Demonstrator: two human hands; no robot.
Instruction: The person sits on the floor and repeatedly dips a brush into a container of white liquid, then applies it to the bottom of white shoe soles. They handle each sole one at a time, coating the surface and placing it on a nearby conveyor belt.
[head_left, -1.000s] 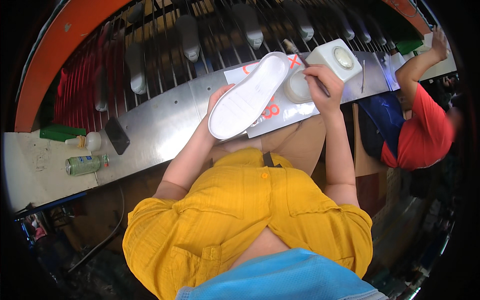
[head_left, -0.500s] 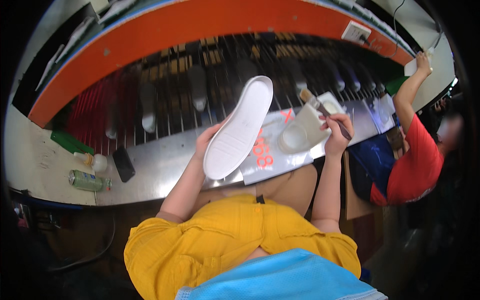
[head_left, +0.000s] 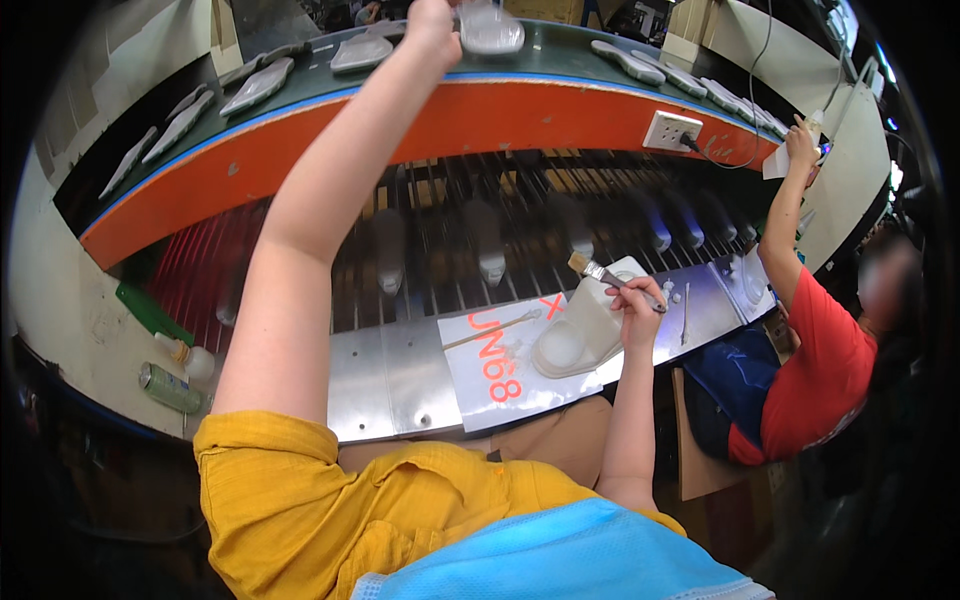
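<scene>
My left hand (head_left: 432, 30) reaches far forward over the upper green belt, its fingers closed at the edge of a white shoe sole (head_left: 491, 30). That sole is smeared by motion and partly cut off by the top of the picture. My right hand (head_left: 638, 312) grips a flat brush (head_left: 612, 277) by its dark handle, bristles pointing up and left. Just below the brush is a white plastic container (head_left: 600, 322) with a round opening holding whitish liquid. It rests on a white sheet (head_left: 480, 388) with orange marks. A thin stick with a whitish tip (head_left: 500, 328) lies on the sheet.
More soles (head_left: 258, 86) lie along the green belt (head_left: 550, 62), above an orange beam (head_left: 560, 112) with a socket (head_left: 672, 130). Soles also hang over dark rods (head_left: 485, 240) below. At left are a green can (head_left: 168, 387) and a squeeze bottle (head_left: 198, 362). A co-worker in red (head_left: 815, 370) sits at right.
My left hand has moved up and forward with the sole, from above the metal ledge to the green belt. The brush in my right hand has shifted slightly down and left in view.
</scene>
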